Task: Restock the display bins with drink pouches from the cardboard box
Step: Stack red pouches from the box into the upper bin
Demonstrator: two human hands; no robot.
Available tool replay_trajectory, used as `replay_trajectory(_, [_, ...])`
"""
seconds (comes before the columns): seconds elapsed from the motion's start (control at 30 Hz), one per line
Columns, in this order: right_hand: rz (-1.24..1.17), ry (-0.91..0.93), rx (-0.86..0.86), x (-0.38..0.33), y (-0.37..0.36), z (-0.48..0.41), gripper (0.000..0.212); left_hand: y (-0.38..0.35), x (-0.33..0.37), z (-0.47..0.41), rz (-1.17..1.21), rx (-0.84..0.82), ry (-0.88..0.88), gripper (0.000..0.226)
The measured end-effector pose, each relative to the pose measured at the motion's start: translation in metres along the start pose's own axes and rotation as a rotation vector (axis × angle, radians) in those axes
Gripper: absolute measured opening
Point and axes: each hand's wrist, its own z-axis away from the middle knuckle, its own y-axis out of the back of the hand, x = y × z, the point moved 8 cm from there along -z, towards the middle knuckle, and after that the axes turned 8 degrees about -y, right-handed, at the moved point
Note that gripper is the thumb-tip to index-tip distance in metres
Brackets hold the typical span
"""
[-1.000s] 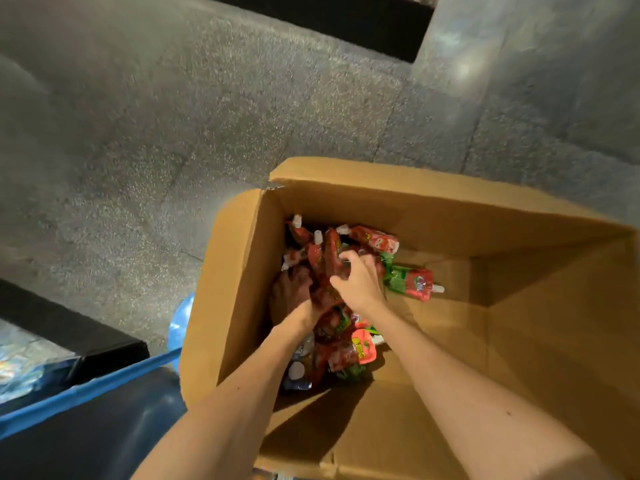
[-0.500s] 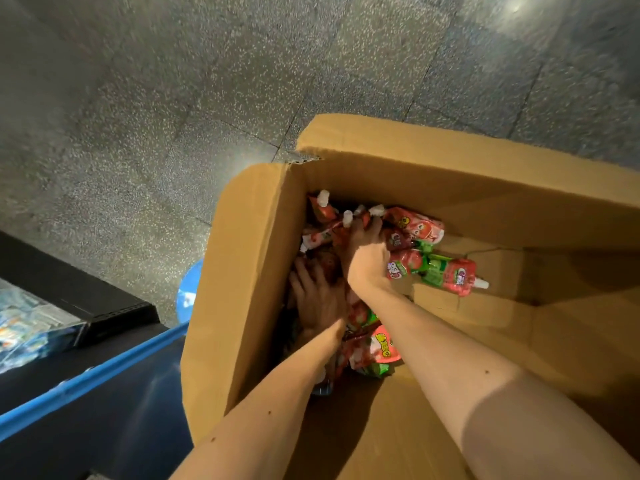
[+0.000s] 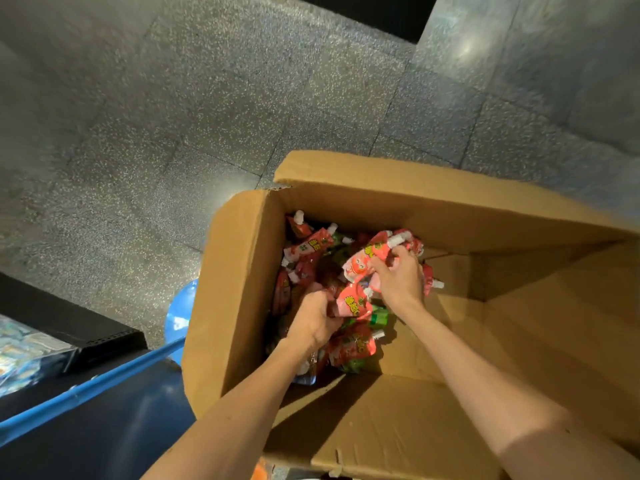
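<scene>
An open cardboard box (image 3: 235, 292) stands on the floor, its flaps up. Red and green drink pouches (image 3: 306, 249) with white caps lie heaped in its left part. Both my hands are down inside the box. My left hand (image 3: 313, 322) grips a bunch of pouches (image 3: 351, 303) low in the heap. My right hand (image 3: 398, 278) curls its fingers round a red pouch (image 3: 362, 259) at the top of the heap, lifted slightly off the pile. The box's right half is bare cardboard.
Grey speckled floor tiles (image 3: 173, 133) surround the box. A blue cart rail (image 3: 86, 393) and a blue round object (image 3: 180, 310) lie left of the box. A black shelf edge (image 3: 69, 323) with pale packets (image 3: 20, 355) sits at the far left.
Both hands have closed on pouches and risen a little from the heap. The right hand has gathered a red pouch at the top. The camera has shifted.
</scene>
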Motion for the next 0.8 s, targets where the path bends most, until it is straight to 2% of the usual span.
replay_trajectory(0.17, [-0.125, 0.050, 0.029, -0.003, 0.055, 0.015, 0.025, 0.028, 0.025, 0.031, 0.143, 0.056, 0.116, 0.033])
replay_trajectory(0.37, [-0.283, 0.126, 0.043, -0.012, 0.120, 0.052, 0.023, 0.073, 0.064, 0.082, 0.335, 0.200, 0.126, 0.021])
replay_trajectory(0.43, [-0.299, 0.177, 0.017, -0.014, 0.142, 0.071, 0.021, 0.088, 0.077, 0.106, 0.516, 0.261, 0.167, 0.021])
replay_trajectory(0.53, [-0.326, 0.272, -0.078, -0.020, 0.165, 0.109, 0.003, 0.115, 0.097, 0.150, 0.816, 0.395, 0.200, 0.029])
replay_trajectory(0.6, [-0.391, 0.336, -0.183, -0.032, 0.171, 0.144, 0.008, 0.133, 0.117, 0.185, 0.982, 0.495, 0.176, 0.028])
replay_trajectory(0.7, [-0.464, 0.422, -0.350, -0.056, 0.166, 0.202, 0.008, 0.154, 0.151, 0.244, 1.217, 0.608, 0.096, 0.013])
replay_trajectory(0.8, [-0.494, 0.516, -0.534, -0.088, 0.150, 0.280, 0.008, 0.171, 0.177, 0.323, 1.331, 0.721, -0.020, 0.029])
